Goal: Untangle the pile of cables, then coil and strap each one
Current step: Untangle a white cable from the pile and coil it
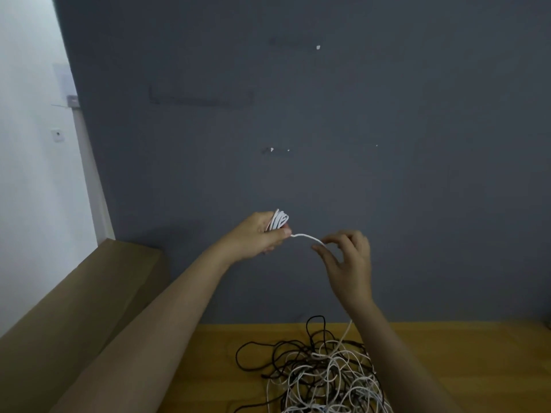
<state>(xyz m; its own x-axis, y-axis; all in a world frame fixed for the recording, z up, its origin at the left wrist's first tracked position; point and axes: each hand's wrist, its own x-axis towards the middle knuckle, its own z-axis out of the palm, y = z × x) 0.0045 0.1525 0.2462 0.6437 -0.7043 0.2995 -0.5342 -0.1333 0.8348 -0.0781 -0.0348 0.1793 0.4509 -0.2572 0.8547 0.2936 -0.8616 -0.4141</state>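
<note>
White cable coiled tight, loose tail sticking out w/ slight curve.

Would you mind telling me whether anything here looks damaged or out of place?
Only the wall: white chipped spots and faint rectangular marks show on its grey paint, as if something was taken off. The cable pile on the floor is tangled, as the task expects.
</note>
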